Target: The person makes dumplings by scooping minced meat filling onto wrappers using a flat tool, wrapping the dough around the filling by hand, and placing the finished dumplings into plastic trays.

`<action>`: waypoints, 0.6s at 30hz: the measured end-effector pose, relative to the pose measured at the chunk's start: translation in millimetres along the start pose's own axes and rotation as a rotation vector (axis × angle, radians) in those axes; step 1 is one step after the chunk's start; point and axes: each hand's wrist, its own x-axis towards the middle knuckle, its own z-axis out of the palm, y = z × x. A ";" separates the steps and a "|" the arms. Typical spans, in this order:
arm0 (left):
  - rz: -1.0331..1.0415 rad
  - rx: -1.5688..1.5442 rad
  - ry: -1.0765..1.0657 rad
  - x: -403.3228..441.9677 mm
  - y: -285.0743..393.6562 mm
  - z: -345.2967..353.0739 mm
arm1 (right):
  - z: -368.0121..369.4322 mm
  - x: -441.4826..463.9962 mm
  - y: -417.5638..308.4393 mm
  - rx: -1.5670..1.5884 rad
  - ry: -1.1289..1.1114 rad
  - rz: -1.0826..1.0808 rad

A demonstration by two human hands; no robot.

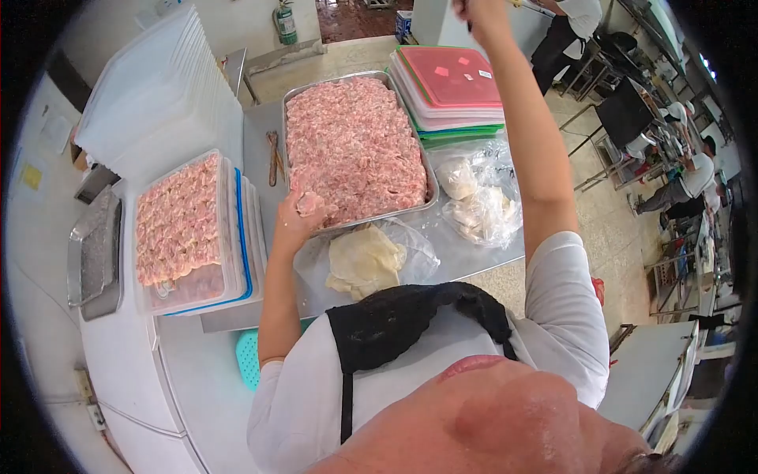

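Note:
My left hand (296,221) is curled around a meat-filled dumpling wrapper (308,204). It sits at the near left corner of a metal tray (433,186) heaped with pink ground meat (355,146). Below the tray, a stack of pale dumpling wrappers (365,259) lies partly in a clear plastic bag. My right hand (483,17) is raised high at the top edge, fingers bent and partly cut off; a small dark bit shows below them, too unclear to name. Left of my left hand, a clear plastic container (225,268) holds rows of dumplings (180,217).
Stacked translucent containers (150,103) stand at the back left, with a metal pan (99,245) at far left. Beyond the meat are stacked lids (450,75) and bagged pale lumps (478,201). A wooden-handled utensil (274,158) lies beside the tray. People work at the right.

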 end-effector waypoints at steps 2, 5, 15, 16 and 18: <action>0.064 0.028 -0.015 1.8 -0.9 -1.6 | 23.0 -61.8 -22.8 -0.270 -0.376 -0.136; 0.084 0.131 -0.076 3.5 6.2 -6.9 | 39.6 -134.1 -17.6 -0.360 -1.058 -0.065; 0.078 0.066 -0.021 11.8 -52.4 9.0 | 42.8 -219.9 -8.9 -0.489 -1.035 -0.280; -0.004 -0.040 -0.094 15.0 -48.6 6.4 | 38.7 -218.6 -24.2 -0.606 -0.961 -0.331; -0.049 -0.254 0.000 5.6 -28.0 8.6 | 38.1 -234.4 -28.7 -0.515 -0.848 -0.306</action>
